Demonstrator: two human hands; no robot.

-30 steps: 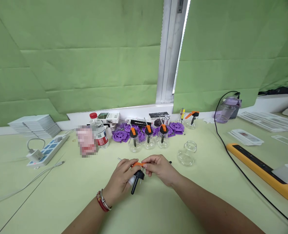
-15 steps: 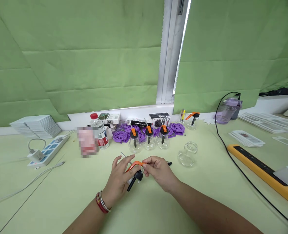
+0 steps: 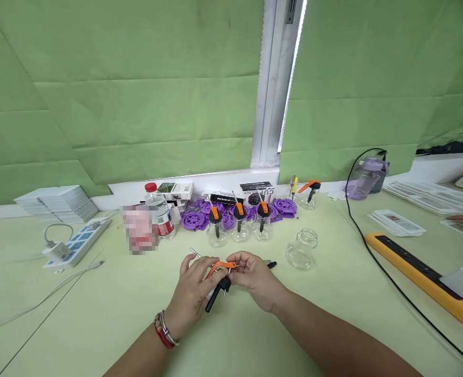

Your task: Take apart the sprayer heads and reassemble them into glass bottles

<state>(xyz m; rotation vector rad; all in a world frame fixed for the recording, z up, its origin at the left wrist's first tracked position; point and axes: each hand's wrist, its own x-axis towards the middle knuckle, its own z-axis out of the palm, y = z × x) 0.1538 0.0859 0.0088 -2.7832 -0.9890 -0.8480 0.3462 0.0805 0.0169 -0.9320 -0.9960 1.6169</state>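
My left hand is closed around a black pump cap with a black handle pointing down toward me and a thin clear tube sticking out behind. An orange lever curves over the cap, its far end at the fingertips of my right hand. My right thumb and fingers pinch round that end, beside a thin metal rod; the exact contact is partly hidden. Just beyond my right hand lie a small spring and a black piece. An uncapped glass bottle rests to the right.
Three glass bottles with black caps and orange levers stand ahead, before purple plastic parts. Another capped bottle stands farther right. A water bottle and white power strip are left; a yellow-orange bar and black cable right.
My right fingers have shifted slightly on the lever's end, and the lever and cap have tilted a little. The spring shows more now. Another person's hand has appeared at the far right edge.
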